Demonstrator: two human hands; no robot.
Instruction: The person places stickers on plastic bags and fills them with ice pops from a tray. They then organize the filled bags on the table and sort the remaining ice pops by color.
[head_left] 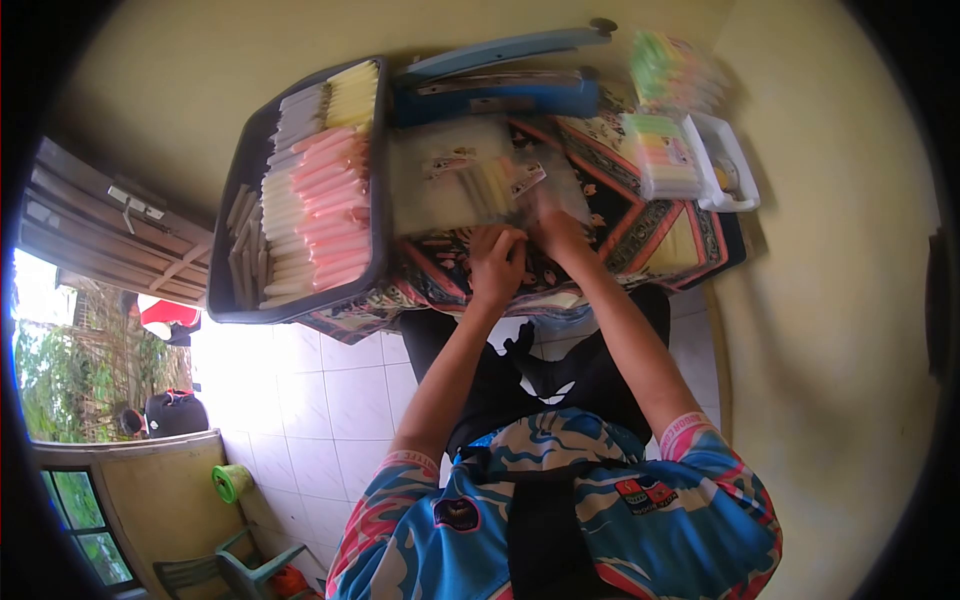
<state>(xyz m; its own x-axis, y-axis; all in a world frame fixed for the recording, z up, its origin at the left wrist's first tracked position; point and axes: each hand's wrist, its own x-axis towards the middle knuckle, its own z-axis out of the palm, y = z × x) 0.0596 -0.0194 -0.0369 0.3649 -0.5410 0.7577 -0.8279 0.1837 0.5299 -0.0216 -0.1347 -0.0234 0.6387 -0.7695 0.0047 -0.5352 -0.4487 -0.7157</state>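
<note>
Bending over the patterned cloth [645, 225], I am working at a clear plastic packet [488, 190] with pastel sticks inside, which is lying flat near the middle of the near edge. Its sticks are pointing away from me, their long axis leaning slightly left at the far end, and a small printed label [528, 178] is sitting at its right side; motion is blurring the outline. My left hand [497, 262] is resting at the packet's near edge, fingers curling in together; whether they are pinching the film I cannot tell. My right hand [558, 232] is reaching to its near right corner, its fingertips blurring too much to show whether they are closing.

Filmy, translucent bags [415, 190] are lying just left of the packet. Along the left edge, a dark, rounded-corner tray [378, 215] is holding smooth, slender sticks in pink, cream, yellow and grey. Long blue sealer-like tools [500, 100] are lying lengthwise along the far edge. Towards the far right corner, glossy packs of striped pastel sticks [660, 160] are sitting beside a white plastic box [712, 150].
</note>
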